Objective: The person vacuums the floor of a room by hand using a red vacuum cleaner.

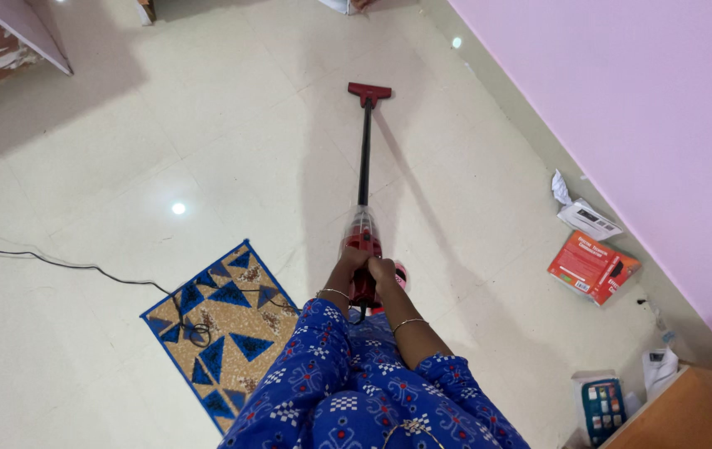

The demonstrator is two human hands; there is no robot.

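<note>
1. Head view, centre of the frame: a red stick vacuum cleaner (363, 241) stands on the cream tiled floor (231, 141), its black tube running up the picture to a red floor nozzle (369, 90) at upper centre.
2. Left hand (354, 259) – closed around the red handle of the cleaner, on the left side of the body; a thin bangle circles the wrist.
3. Right hand (384, 270) – closed on the same handle, just beside the left hand and touching it; this wrist also bears a bangle.
4. Both forearms emerge from blue patterned sleeves (356, 391) at the bottom centre of the frame.
5. Lower left of centre: a small rug (223, 328) with blue triangles on a tan ground lies flat on the floor, near the person.
6. A black cable (65, 266) runs from the left edge across the floor and onto the rug, where it loops.
7. Right side: a pink wall (622, 108) runs diagonally; along its base lie a white box (589, 219) and a red box (592, 268).
8. Lower right corner: a teal package (603, 407) sits beside the edge of a wooden piece of furniture (689, 411).
</note>
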